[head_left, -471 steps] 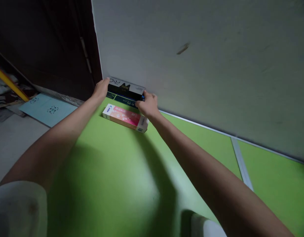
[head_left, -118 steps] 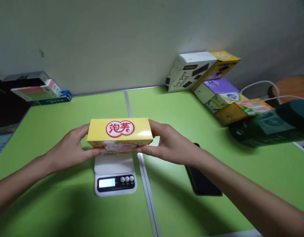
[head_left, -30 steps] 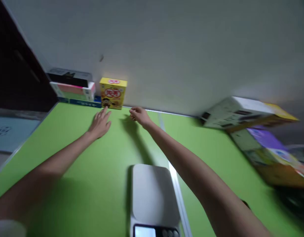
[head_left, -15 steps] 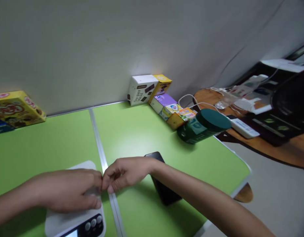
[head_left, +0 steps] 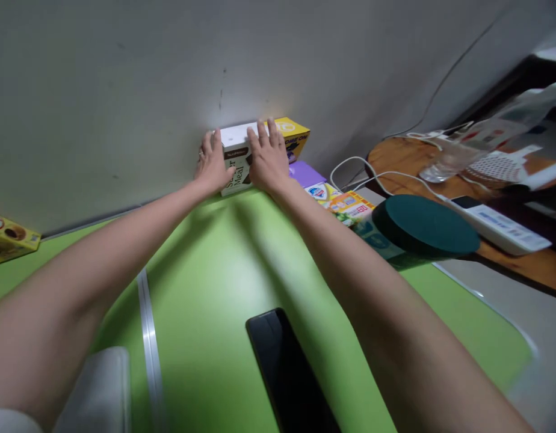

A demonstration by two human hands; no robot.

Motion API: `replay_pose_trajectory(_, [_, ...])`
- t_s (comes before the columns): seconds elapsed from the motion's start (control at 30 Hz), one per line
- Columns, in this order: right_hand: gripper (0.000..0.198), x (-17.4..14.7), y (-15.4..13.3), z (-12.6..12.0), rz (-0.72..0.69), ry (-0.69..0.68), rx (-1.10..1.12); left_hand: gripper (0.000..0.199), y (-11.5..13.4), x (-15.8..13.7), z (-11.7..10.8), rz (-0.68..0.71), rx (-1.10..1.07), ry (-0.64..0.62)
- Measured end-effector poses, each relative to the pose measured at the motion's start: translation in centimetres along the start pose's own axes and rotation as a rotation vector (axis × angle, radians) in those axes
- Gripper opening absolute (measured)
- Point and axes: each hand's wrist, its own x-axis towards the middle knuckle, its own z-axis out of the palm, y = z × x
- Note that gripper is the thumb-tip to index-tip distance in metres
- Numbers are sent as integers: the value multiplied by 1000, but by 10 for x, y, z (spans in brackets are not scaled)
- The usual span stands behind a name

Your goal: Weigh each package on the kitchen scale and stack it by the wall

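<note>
A white box (head_left: 234, 137) printed "Super Meal" stands at the back of the green table (head_left: 206, 288), against the wall. My left hand (head_left: 213, 165) is at its left end, with the thumb across the front and the fingers along the side. My right hand (head_left: 268, 157) lies against the right part of the front, its fingers spread and reaching over the top edge. Behind that hand, a yellow box (head_left: 298, 129) adjoins the white one. Both boxes rest on the table.
A black phone (head_left: 287, 367) lies in front. At right are a purple box (head_left: 305, 173), small colourful boxes (head_left: 350, 205) and a dark green canister (head_left: 422, 225). A pale scale (head_left: 100, 391) is partly hidden by my left arm. Another yellow box (head_left: 14, 237) stands far left.
Both hands have left the scale area and reached forward to the white box. My view has moved closer to the back of the table, and the scale now shows only partly.
</note>
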Motion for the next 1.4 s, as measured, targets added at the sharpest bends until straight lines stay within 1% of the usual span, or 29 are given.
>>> replay_pose_trajectory(0.07, [53,-2,10,9,-21,7,7,81,-10,5,9,39,-14,52])
replay_pose_trajectory(0.13, [51,-13,12,10,-4,15,2,69,-17,3,12,133,-47,70])
replay_pose_trajectory(0.2, [52,-27,9,6,25,28,-7,59,-16,-1,11,218,-81,37])
replay_pose_trajectory(0.23, [53,-34,6,2,42,30,-12,56,-14,-3,10,236,-92,21])
replay_pose_trajectory(0.37, [54,-56,-8,-17,115,-6,-9,54,5,-15,4,208,-91,18])
replay_pose_trajectory(0.43, [54,-65,-12,-27,130,-15,29,52,11,-27,-6,201,-89,14])
replay_pose_trajectory(0.47, [57,-70,-14,-32,130,-8,63,51,11,-37,-14,197,-96,14])
replay_pose_trajectory(0.5, [64,-75,-17,-38,130,3,111,51,9,-49,-25,190,-110,17])
replay_pose_trajectory(0.57, [80,-86,-26,-49,135,-2,254,52,2,-79,-55,172,-158,17])
replay_pose_trajectory(0.6, [87,-92,-34,-55,135,-35,347,53,-2,-98,-74,164,-188,-5])
replay_pose_trajectory(0.67, [93,-105,-61,-69,112,-168,552,53,-9,-140,-116,139,-246,-84])
replay_pose_trajectory(0.73, [92,-116,-100,-84,55,-335,736,52,-13,-184,-162,81,-304,-167])
replay_pose_trajectory(0.8, [86,-126,-148,-99,14,-457,862,51,-16,-226,-207,-1,-374,-211])
replay_pose_trajectory(0.9, [80,-139,-217,-113,-5,-512,948,52,-23,-279,-264,-50,-453,-210])
replay_pose_trajectory(0.97, [81,-146,-252,-115,-29,-525,966,55,-31,-306,-290,-48,-453,-185])
replay_pose_trajectory(1.0, [81,-150,-265,-114,-44,-537,965,57,-36,-318,-299,-49,-451,-173])
replay_pose_trajectory(1.03, [81,-154,-276,-111,-57,-550,958,59,-41,-328,-305,-63,-453,-165])
replay_pose_trajectory(1.1, [81,-161,-289,-103,-66,-570,930,60,-52,-344,-309,-133,-465,-148])
replay_pose_trajectory(1.2, [81,-172,-297,-89,-58,-598,887,59,-65,-361,-305,-252,-459,-131])
replay_pose_trajectory(1.3, [86,-180,-299,-81,-69,-637,859,63,-72,-374,-298,-248,-443,-127])
replay_pose_trajectory(1.37, [89,-183,-301,-81,-86,-658,837,73,-74,-381,-296,-233,-425,-130])
replay_pose_trajectory(1.4, [90,-183,-302,-82,-99,-670,825,81,-75,-384,-296,-230,-413,-138])
